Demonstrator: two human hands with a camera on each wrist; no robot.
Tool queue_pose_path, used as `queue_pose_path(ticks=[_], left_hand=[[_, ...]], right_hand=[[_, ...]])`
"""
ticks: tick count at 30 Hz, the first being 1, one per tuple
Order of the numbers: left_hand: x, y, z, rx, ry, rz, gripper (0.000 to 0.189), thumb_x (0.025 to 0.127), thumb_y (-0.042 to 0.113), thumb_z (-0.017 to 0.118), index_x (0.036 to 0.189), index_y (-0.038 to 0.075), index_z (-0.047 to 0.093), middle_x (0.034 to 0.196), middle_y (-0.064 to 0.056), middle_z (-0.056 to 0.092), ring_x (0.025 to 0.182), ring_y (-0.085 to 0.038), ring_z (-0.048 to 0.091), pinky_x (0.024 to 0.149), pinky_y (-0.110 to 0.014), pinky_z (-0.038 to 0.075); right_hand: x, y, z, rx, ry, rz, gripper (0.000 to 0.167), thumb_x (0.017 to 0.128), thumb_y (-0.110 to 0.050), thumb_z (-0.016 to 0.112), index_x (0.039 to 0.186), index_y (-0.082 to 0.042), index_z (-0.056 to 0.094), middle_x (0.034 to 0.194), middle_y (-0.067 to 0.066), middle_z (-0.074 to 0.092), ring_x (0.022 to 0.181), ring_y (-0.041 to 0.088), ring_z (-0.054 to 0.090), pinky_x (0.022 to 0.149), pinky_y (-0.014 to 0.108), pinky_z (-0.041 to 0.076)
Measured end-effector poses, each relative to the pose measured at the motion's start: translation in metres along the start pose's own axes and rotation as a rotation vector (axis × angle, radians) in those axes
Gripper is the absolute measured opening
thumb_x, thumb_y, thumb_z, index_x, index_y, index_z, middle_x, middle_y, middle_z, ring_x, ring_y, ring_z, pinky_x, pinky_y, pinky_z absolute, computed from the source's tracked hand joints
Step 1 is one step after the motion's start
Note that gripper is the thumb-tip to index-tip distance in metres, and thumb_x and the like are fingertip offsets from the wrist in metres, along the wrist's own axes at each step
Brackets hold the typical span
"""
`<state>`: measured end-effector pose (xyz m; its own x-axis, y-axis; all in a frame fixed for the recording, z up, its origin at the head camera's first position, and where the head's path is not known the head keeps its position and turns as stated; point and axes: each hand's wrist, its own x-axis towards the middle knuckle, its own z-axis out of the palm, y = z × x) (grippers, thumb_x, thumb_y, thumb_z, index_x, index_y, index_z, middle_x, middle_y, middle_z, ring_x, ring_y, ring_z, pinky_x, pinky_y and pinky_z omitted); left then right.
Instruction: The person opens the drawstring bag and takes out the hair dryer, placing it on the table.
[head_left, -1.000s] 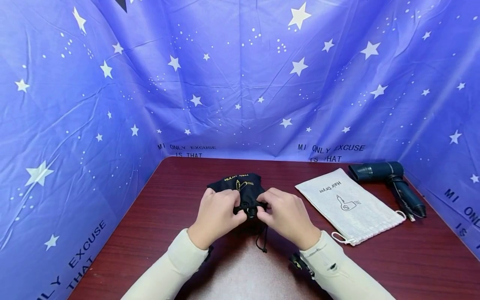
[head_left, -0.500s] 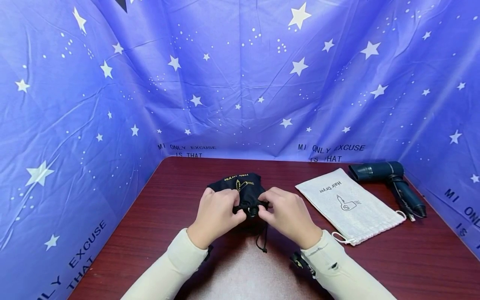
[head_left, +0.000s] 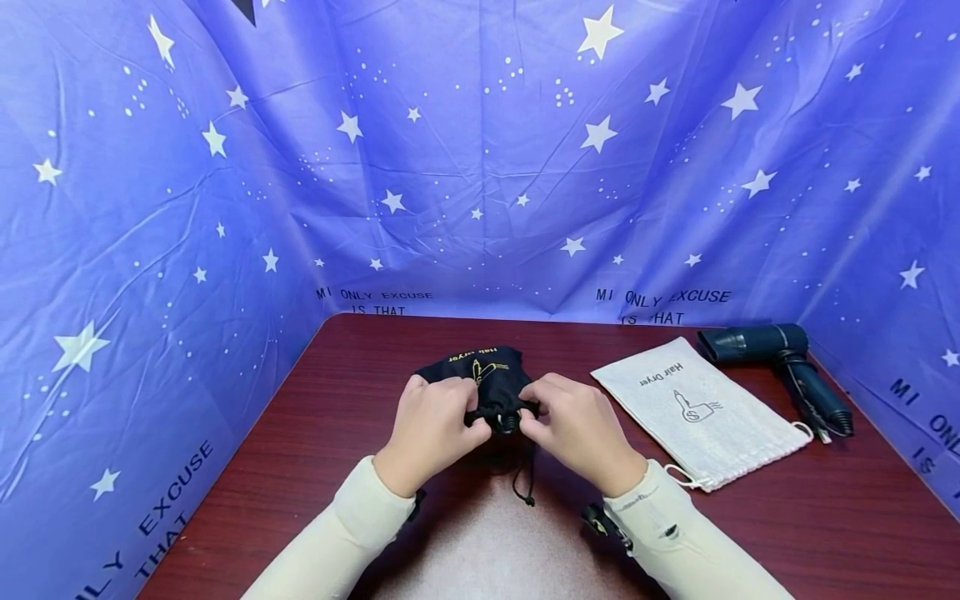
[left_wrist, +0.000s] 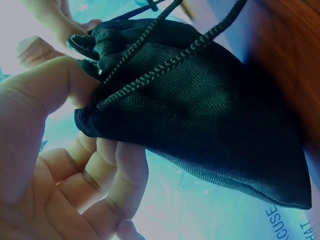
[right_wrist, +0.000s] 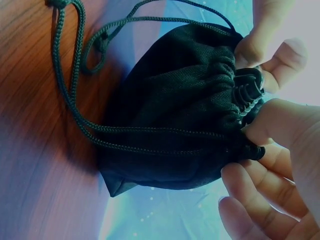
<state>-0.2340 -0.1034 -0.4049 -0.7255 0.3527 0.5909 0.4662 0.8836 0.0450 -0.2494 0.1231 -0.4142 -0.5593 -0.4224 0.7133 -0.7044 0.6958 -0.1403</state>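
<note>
A black drawstring bag (head_left: 498, 379) with yellow "Hair Dryer" print stands at the middle of the table, its mouth toward me. My left hand (head_left: 435, 429) pinches the left edge of the gathered mouth between thumb and fingers. On the other side my right hand (head_left: 581, 429) pinches the right edge the same way. Between them a dark ribbed end (right_wrist: 248, 92) sticks out of the opening; the rest of that thing is hidden inside the bag. Black drawstring cords (left_wrist: 170, 65) hang from both sides of the mouth, and a knotted loop lies on the table.
To the right a white drawstring bag (head_left: 675, 400) with "Hair Dryer" print lies flat on the dark red table (head_left: 300, 450). Beyond it, near the right edge, is a dark hair dryer (head_left: 757, 340) with its cord along the handle. A blue star-printed curtain (head_left: 480, 167) encloses the table.
My right hand has shifted slightly to the right, and the bag's mouth looks a little wider. The left hand stays nearly in place, still pinching the edge.
</note>
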Motion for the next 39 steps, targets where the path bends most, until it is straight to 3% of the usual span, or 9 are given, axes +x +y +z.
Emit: queue_pose_path(ticks=[16, 39], left_hand=[[0.0001, -0.0004, -0.0006, -0.002, -0.01, -0.007, 0.028, 0.071, 0.028, 0.077, 0.066, 0.022, 0.049, 0.061, 0.012, 0.044, 0.054, -0.004, 0.044, 0.062, -0.033, 0.029], [0.0002, -0.0029, -0.0008, -0.002, -0.031, -0.015, 0.027, 0.073, 0.03, 0.078, 0.07, 0.022, 0.053, 0.062, 0.012, 0.047, 0.055, -0.006, 0.047, 0.062, -0.033, 0.029]], right_hand=[[-0.0002, 0.002, -0.0007, -0.035, 0.015, 0.005, 0.014, 0.075, -0.019, 0.08, 0.088, -0.022, 0.074, 0.081, -0.012, 0.068, 0.063, 0.0, 0.056, 0.052, 0.024, 0.045], [0.0011, 0.0048, -0.0058, -0.06, -0.009, 0.061, 0.013, 0.077, -0.024, 0.08, 0.09, -0.024, 0.076, 0.082, -0.013, 0.069, 0.066, 0.002, 0.059, 0.054, 0.031, 0.048]])
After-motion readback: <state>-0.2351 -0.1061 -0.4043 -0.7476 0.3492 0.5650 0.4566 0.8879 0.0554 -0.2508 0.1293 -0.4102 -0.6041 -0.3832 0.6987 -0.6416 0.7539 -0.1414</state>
